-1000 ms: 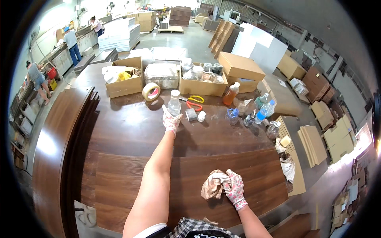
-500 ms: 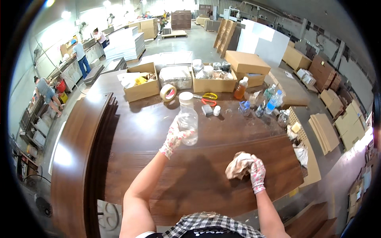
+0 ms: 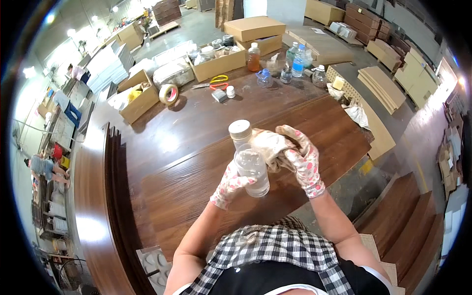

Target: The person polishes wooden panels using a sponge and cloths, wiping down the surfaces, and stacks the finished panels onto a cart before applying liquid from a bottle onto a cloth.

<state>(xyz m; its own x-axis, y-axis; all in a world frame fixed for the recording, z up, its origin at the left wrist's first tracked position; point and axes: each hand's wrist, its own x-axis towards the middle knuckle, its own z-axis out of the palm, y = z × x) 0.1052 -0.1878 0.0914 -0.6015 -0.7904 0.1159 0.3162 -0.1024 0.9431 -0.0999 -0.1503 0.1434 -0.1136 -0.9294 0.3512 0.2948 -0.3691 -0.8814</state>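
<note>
My left hand (image 3: pixel 229 187), in a white glove with pink dots, is closed around a clear plastic bottle (image 3: pixel 251 167). The bottle has a white cap and some clear liquid low in it, and it leans slightly. In a matching glove, my right hand (image 3: pixel 306 164) grips a crumpled, stained beige rag (image 3: pixel 271 146) close beside the bottle's neck; whether they touch I cannot tell. Both are held over a dark brown wood-grain panel (image 3: pixel 319 123) on the work table.
Along the far side stand open cardboard boxes (image 3: pixel 219 69), a tape roll (image 3: pixel 168 94), scissors (image 3: pixel 216 84), a small white bottle (image 3: pixel 230 92) and several drink bottles (image 3: pixel 298 64). Stacked panels (image 3: pixel 91 211) rise at the left. More boards (image 3: pixel 405 216) lie at the lower right.
My hands have come together: the left brought the bottle nearer to me and rightward, while the right lifted the rag up and left toward it. The whole view has also shifted and tilted.
</note>
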